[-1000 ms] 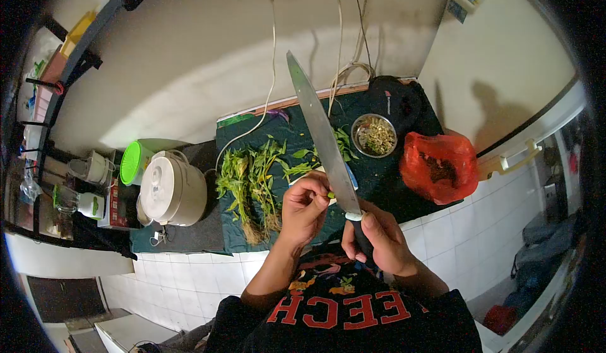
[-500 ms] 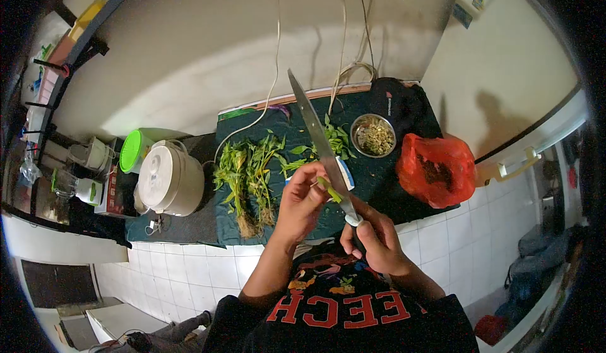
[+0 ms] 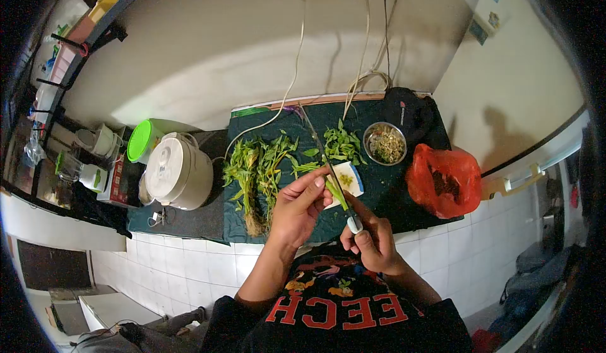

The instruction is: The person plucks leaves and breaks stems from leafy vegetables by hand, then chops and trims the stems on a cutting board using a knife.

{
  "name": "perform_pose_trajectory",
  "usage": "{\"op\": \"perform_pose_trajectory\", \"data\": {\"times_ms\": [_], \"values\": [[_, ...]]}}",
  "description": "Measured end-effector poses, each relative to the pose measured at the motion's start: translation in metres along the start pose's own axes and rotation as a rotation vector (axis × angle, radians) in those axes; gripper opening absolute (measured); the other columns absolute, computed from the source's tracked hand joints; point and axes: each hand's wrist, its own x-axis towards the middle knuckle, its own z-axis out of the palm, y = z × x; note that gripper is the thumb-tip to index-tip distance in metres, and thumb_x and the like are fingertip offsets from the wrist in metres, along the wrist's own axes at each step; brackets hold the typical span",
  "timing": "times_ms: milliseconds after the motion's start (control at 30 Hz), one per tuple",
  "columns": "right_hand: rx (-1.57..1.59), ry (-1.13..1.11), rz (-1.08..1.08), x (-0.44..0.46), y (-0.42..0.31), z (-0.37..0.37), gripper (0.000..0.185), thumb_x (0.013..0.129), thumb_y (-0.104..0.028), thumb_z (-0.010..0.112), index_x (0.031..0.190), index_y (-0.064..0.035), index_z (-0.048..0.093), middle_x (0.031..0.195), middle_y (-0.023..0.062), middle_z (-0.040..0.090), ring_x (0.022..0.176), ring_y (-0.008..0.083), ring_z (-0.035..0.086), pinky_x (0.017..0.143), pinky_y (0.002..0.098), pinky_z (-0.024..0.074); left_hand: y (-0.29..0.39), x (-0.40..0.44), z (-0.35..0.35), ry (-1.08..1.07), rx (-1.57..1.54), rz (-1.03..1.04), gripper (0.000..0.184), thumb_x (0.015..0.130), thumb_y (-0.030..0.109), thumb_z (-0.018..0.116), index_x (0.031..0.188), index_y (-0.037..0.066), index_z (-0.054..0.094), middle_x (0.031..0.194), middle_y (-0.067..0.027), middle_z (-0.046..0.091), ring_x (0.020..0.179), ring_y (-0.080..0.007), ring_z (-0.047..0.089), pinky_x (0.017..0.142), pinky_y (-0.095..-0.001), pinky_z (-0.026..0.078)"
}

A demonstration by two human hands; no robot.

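My left hand pinches a short green stem between thumb and fingertips, in front of my chest. My right hand is closed round the handle of a long knife. Its blade points up and away, seen nearly edge-on, and runs right beside the stem; whether it touches the stem I cannot tell. Beyond the hands lies a white plate with a blue edge and small green pieces on it. Loose leafy sprigs lie behind the plate. Left of it are bunches of leafy greens with roots attached.
A metal bowl of sprouts or chopped greens stands at the back right, near a red plastic bag. To the left are a white rice cooker and a green-lidded container. Cables hang down the wall.
The knife has turned from its broad side to nearly edge-on, and its tip is lower. The view has shifted, so the table appears farther right and more of the plate shows.
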Motion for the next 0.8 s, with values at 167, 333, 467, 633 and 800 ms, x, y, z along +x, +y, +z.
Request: {"op": "perform_pose_trajectory", "data": {"times_ms": [167,333,467,633,800], "values": [[0.026,-0.028,-0.009,-0.001,0.008,-0.002,0.057,0.101,-0.031,0.045,0.147,0.0014,0.032,0.068,0.0037,0.055,0.056,0.0094,0.046,0.051,0.0242,0.0372,0.001,-0.001,0.008,-0.018,-0.003,0.052,0.033,0.093,0.01,0.064,0.123,-0.001,0.062,0.1,-0.007,0.069,0.077,-0.0098,0.063,0.075,-0.0248,0.053],[-0.015,-0.016,-0.02,0.0,0.011,-0.005,0.071,0.101,-0.047,0.04,0.148,0.004,0.026,0.061,0.0036,0.054,0.049,0.0075,0.044,0.047,0.022,0.0359,-0.002,0.0,0.007,-0.04,0.092,0.047,0.031,0.093,0.009,0.063,0.122,-0.002,0.062,0.104,-0.0077,0.068,0.082,-0.0117,0.064,0.076,-0.0265,0.054],[-0.055,-0.004,0.003,-0.003,0.016,-0.011,0.073,0.1,-0.049,0.041,0.148,0.0035,0.025,0.061,0.0033,0.054,0.049,0.0071,0.044,0.047,0.0216,0.036,-0.003,0.0,0.013,-0.105,0.157,0.045,0.031,0.092,0.008,0.064,0.121,-0.002,0.063,0.106,-0.0076,0.068,0.086,-0.0122,0.064,0.075,-0.026,0.054],[-0.018,-0.022,0.009,0.001,0.013,-0.011,0.072,0.101,-0.049,0.041,0.148,0.0031,0.024,0.061,0.0031,0.054,0.049,0.0069,0.044,0.047,0.0215,0.0364,-0.006,0.002,0.017,-0.065,0.173,0.077,0.032,0.09,0.006,0.066,0.12,-0.003,0.063,0.104,-0.0074,0.069,0.08,-0.0111,0.063,0.073,-0.0252,0.053],[-0.004,-0.015,0.008,0.002,0.012,-0.008,0.071,0.101,-0.047,0.04,0.148,0.0033,0.023,0.061,0.0034,0.054,0.048,0.0071,0.044,0.047,0.0216,0.0364,0.0,0.002,0.017,-0.069,0.244,0.097,0.032,0.09,0.005,0.066,0.12,-0.006,0.062,0.103,-0.0102,0.069,0.077,-0.0107,0.061,0.07,-0.0245,0.051]]}}
